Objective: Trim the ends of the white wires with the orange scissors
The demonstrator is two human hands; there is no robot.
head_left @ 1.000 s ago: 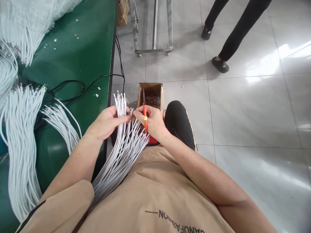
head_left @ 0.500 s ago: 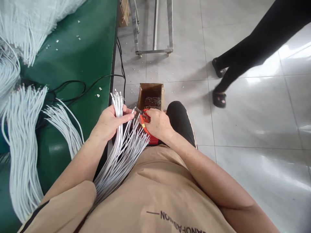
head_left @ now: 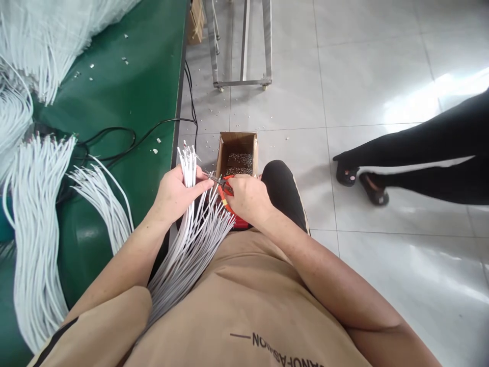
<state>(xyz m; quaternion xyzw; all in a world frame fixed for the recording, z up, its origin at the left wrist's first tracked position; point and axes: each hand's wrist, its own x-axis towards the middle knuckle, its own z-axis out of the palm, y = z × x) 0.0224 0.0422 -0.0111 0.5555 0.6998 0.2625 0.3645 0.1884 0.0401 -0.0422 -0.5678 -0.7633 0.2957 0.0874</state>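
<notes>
My left hand (head_left: 178, 191) is closed round a bundle of white cables (head_left: 188, 171), whose trimmed ends stick up above the fingers. Red-handled pliers (head_left: 225, 196) are in my right hand (head_left: 248, 198), fingers wrapped round the grips. Their dark jaws reach to my left thumb and fingertips; whether a wire is between them is too small to tell. More white cables (head_left: 198, 250) hang across my lap, their loose ends fanned out below the pliers. Just beyond both hands stands an open cardboard box (head_left: 239, 145) with many small bits in it.
On the green table (head_left: 141, 92) at left lie a large cable bundle (head_left: 38, 229), a smaller cable bundle (head_left: 105, 204) and a black cord (head_left: 114, 135). A metal stand (head_left: 242, 81) is on the floor ahead. A person in black trousers (head_left: 420, 148) is at right.
The plier jaws have shifted slightly left and now lie across my left fingertips. My left hand has moved a little right. The person at right has stepped nearer the bottom of the view.
</notes>
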